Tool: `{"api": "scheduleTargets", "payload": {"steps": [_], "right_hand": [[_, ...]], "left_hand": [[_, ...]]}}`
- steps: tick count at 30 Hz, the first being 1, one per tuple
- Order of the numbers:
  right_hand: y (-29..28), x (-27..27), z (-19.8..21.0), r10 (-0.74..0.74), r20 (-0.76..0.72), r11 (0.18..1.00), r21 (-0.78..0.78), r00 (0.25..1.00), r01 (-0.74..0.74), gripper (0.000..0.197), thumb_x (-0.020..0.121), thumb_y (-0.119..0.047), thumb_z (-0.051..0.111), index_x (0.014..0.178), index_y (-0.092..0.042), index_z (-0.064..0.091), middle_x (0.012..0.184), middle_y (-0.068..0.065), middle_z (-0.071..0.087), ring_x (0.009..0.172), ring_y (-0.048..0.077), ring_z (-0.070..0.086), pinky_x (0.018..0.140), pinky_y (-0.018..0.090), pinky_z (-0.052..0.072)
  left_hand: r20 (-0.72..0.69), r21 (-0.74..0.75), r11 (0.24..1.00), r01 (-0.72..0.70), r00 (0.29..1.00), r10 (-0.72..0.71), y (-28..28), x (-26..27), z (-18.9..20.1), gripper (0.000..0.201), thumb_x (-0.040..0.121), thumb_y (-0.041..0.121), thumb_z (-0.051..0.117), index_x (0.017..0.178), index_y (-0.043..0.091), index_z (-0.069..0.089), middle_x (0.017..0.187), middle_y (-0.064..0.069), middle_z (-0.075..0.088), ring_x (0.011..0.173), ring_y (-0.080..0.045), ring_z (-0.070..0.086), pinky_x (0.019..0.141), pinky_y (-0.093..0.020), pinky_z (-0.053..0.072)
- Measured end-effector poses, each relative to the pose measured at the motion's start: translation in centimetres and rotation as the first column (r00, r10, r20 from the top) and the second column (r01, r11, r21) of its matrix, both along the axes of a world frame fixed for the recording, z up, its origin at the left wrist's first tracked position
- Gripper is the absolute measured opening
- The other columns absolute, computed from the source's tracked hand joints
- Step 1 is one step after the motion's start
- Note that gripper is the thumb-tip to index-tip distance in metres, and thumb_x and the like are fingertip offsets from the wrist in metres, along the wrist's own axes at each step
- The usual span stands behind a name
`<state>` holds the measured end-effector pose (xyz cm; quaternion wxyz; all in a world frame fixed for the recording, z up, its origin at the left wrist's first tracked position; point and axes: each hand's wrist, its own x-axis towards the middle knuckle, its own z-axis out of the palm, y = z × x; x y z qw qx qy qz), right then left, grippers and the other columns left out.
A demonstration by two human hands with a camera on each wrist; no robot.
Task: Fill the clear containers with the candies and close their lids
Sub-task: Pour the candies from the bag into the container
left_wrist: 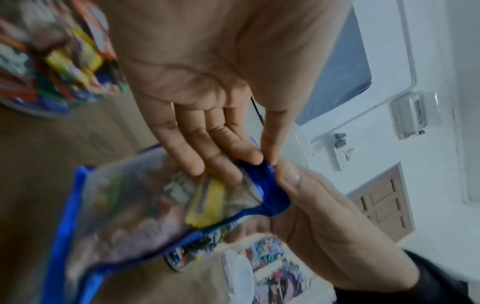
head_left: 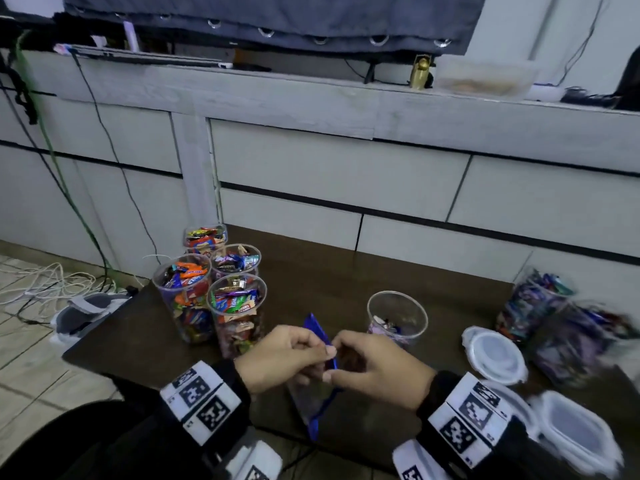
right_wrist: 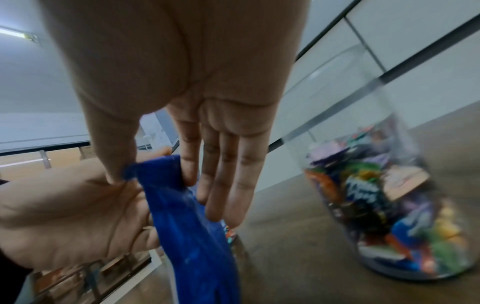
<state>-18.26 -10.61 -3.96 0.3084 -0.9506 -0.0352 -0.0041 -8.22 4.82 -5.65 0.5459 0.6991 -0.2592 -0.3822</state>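
Observation:
Both hands pinch the top of a clear candy bag [head_left: 313,400] with blue edges, held over the near side of the dark table [head_left: 329,278]. My left hand [head_left: 323,351] pinches the blue top edge [left_wrist: 270,191] between thumb and forefinger. My right hand [head_left: 339,360] pinches the same blue strip [right_wrist: 182,205] just beside it. Wrapped candies [left_wrist: 205,201] show through the bag. Behind the right hand stands a clear container [head_left: 397,317] with only a few candies at its bottom and no lid. Several clear containers [head_left: 239,306] full of candies stand open at the left.
Two white lids [head_left: 493,353] [head_left: 575,431] lie on the table's right side. Blurred candy-filled clear containers [head_left: 533,306] sit at the far right. Grey drawer fronts [head_left: 339,168] rise behind the table. Cables [head_left: 45,282] and a shoe [head_left: 86,310] lie on the tiled floor at left.

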Motion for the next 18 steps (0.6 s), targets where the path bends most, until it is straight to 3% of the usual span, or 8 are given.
{"api": "scheduleTargets", "payload": {"steps": [4, 7, 8, 10, 12, 13, 15, 18], "right_hand": [[-2.9, -1.6, 0.2, -0.037, -0.024, 0.988, -0.147, 0.999, 0.034, 0.02, 0.089, -0.022, 0.059, 0.107, -0.012, 0.061, 0.101, 0.004, 0.061, 0.085, 0.01, 0.052, 0.072, 0.019, 0.038], [-4.5, -2.7, 0.2, -0.073, -0.049, 0.98, -0.189, 0.996, 0.063, 0.02, 0.09, -0.018, 0.058, 0.108, -0.015, 0.064, 0.103, 0.001, 0.064, 0.088, 0.009, 0.054, 0.074, 0.016, 0.038], [-5.0, -3.1, 0.0, -0.086, -0.054, 0.975, -0.211, 0.995, 0.072, 0.02, 0.09, -0.019, 0.059, 0.109, -0.018, 0.065, 0.103, -0.001, 0.064, 0.087, 0.006, 0.053, 0.074, 0.014, 0.036], [-5.8, -3.6, -0.2, -0.107, -0.066, 0.971, -0.223, 0.992, 0.09, 0.021, 0.089, -0.021, 0.06, 0.109, -0.023, 0.066, 0.103, -0.006, 0.064, 0.085, 0.001, 0.05, 0.075, 0.013, 0.035], [-6.3, -3.9, -0.4, -0.123, -0.055, 0.976, -0.187, 0.991, 0.11, 0.021, 0.088, -0.023, 0.062, 0.108, -0.025, 0.067, 0.101, -0.011, 0.064, 0.085, -0.003, 0.05, 0.077, 0.01, 0.037], [-6.5, -4.0, -0.5, -0.13, -0.044, 0.98, -0.158, 0.99, 0.122, 0.02, 0.088, -0.023, 0.063, 0.106, -0.025, 0.069, 0.1, -0.012, 0.065, 0.085, -0.004, 0.051, 0.077, 0.009, 0.038], [-6.8, -3.9, -0.6, -0.138, -0.03, 0.985, -0.107, 0.99, 0.134, 0.017, 0.088, -0.023, 0.063, 0.103, -0.023, 0.071, 0.097, -0.012, 0.067, 0.084, -0.005, 0.053, 0.077, 0.009, 0.04], [-6.7, -3.9, -0.7, -0.14, -0.02, 0.989, -0.054, 0.99, 0.139, 0.013, 0.09, -0.023, 0.061, 0.095, -0.021, 0.072, 0.085, -0.014, 0.065, 0.076, -0.008, 0.054, 0.07, 0.006, 0.038]], "left_hand": [[0.017, 0.021, 0.994, 0.106, 0.994, -0.107, -2.7, -0.8, -0.4, 0.022, 0.096, 0.028, 0.056, 0.081, 0.016, 0.066, 0.067, 0.006, 0.069, 0.061, -0.001, 0.064, 0.054, -0.013, 0.045], [0.275, 0.021, 0.994, 0.11, 0.955, -0.112, -3.2, -0.5, 0.0, 0.018, 0.092, 0.034, 0.063, 0.077, 0.024, 0.069, 0.066, 0.01, 0.066, 0.059, 0.002, 0.058, 0.054, -0.014, 0.042], [0.474, 0.036, 0.994, 0.103, 0.874, -0.108, -3.1, -0.3, 0.1, 0.015, 0.088, 0.039, 0.067, 0.078, 0.027, 0.068, 0.069, 0.013, 0.065, 0.063, 0.003, 0.056, 0.057, -0.015, 0.042], [0.832, 0.158, 0.974, 0.163, 0.51, -0.22, -2.9, -0.1, 0.6, 0.021, 0.081, 0.053, 0.062, 0.093, 0.036, 0.064, 0.089, 0.021, 0.058, 0.085, 0.005, 0.05, 0.071, -0.017, 0.043], [0.941, 0.269, 0.93, 0.252, 0.138, -0.31, -3.0, -0.4, 1.1, 0.032, 0.08, 0.055, 0.057, 0.108, 0.04, 0.06, 0.107, 0.021, 0.053, 0.102, 0.002, 0.046, 0.082, -0.02, 0.042], [0.95, 0.3, 0.912, 0.279, -0.001, -0.312, -3.3, -0.5, 1.2, 0.032, 0.079, 0.052, 0.062, 0.108, 0.038, 0.062, 0.108, 0.016, 0.056, 0.103, -0.003, 0.05, 0.08, -0.023, 0.045], [0.949, 0.312, 0.9, 0.304, -0.147, -0.279, -3.8, -1.0, 1.4, 0.027, 0.074, 0.043, 0.076, 0.098, 0.034, 0.068, 0.098, 0.012, 0.062, 0.092, -0.01, 0.061, 0.069, -0.025, 0.05], [0.947, 0.289, 0.914, 0.283, -0.223, -0.231, -4.5, -1.2, 1.6, 0.021, 0.072, 0.038, 0.082, 0.088, 0.032, 0.069, 0.087, 0.011, 0.064, 0.081, -0.012, 0.063, 0.062, -0.024, 0.049]]}}
